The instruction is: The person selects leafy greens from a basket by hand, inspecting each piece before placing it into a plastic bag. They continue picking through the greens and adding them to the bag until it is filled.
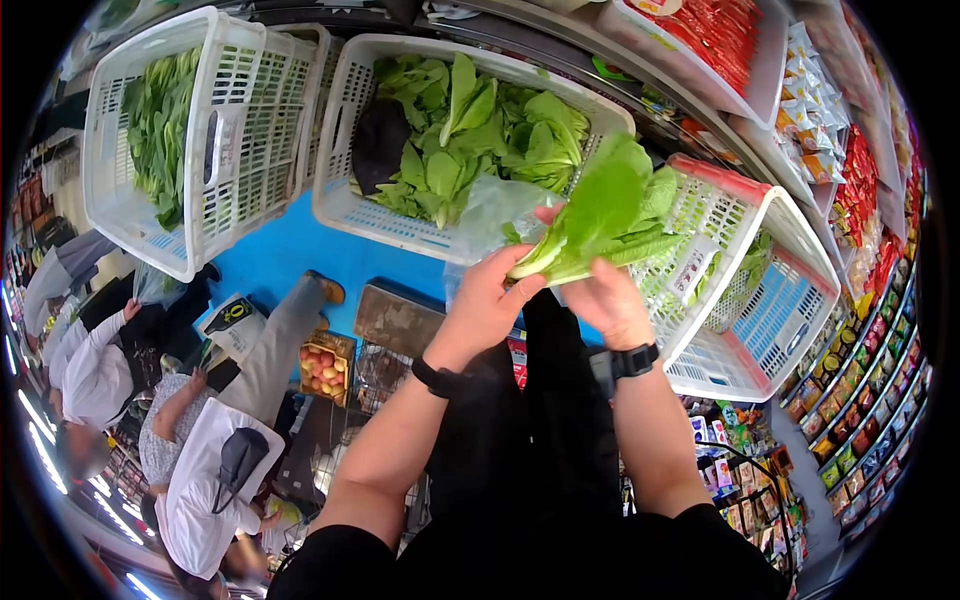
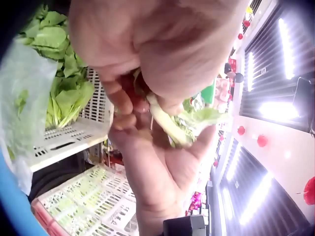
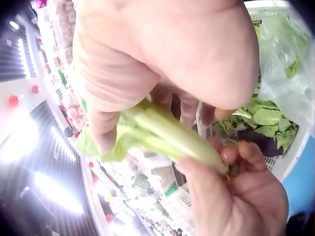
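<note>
By the right edge of the leaf-filled crate [image 1: 385, 230], the left hand [image 1: 485, 298] is pinching the leafy green [image 1: 603, 205] at its base while the right hand [image 1: 615, 305] is holding its leaves, a hard pull risking tears.

Left hand [image 2: 157, 49] partly beyond left-wrist view's top edge

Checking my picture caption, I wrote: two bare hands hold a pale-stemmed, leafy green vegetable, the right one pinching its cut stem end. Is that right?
Not quite: the bare left hand pinches the stem end, while the bare right hand holds farther up, as the right wrist view shows. Both do hold the pale-stemmed, leafy green vegetable.
</note>
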{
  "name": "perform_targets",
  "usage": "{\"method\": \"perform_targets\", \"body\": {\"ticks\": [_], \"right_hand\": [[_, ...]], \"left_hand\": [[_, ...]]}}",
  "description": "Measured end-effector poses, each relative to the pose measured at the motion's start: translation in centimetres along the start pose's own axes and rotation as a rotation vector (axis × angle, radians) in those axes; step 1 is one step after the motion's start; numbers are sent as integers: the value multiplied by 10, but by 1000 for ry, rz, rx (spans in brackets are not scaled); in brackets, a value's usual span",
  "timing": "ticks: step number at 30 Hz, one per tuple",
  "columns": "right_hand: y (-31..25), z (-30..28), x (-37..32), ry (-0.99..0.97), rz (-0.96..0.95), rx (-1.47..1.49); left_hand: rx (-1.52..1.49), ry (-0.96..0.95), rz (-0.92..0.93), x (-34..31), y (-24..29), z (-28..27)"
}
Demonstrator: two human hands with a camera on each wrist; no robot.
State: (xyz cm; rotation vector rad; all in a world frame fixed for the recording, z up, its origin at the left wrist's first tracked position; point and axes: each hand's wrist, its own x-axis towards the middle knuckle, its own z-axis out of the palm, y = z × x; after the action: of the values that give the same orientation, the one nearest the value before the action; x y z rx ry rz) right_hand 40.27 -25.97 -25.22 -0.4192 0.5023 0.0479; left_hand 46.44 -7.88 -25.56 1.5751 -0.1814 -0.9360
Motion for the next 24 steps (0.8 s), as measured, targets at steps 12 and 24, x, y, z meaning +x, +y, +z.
{"method": "perform_targets", "body": {"ticks": [12,24], "right_hand": [[-18,-75,-26,771,160,-691],[61,-74,-73,158,-357,-1490]], "left_hand": [[1075,116,-402,-1,-68,-55],[1037,212,-214,-4,-112,-60]]}}
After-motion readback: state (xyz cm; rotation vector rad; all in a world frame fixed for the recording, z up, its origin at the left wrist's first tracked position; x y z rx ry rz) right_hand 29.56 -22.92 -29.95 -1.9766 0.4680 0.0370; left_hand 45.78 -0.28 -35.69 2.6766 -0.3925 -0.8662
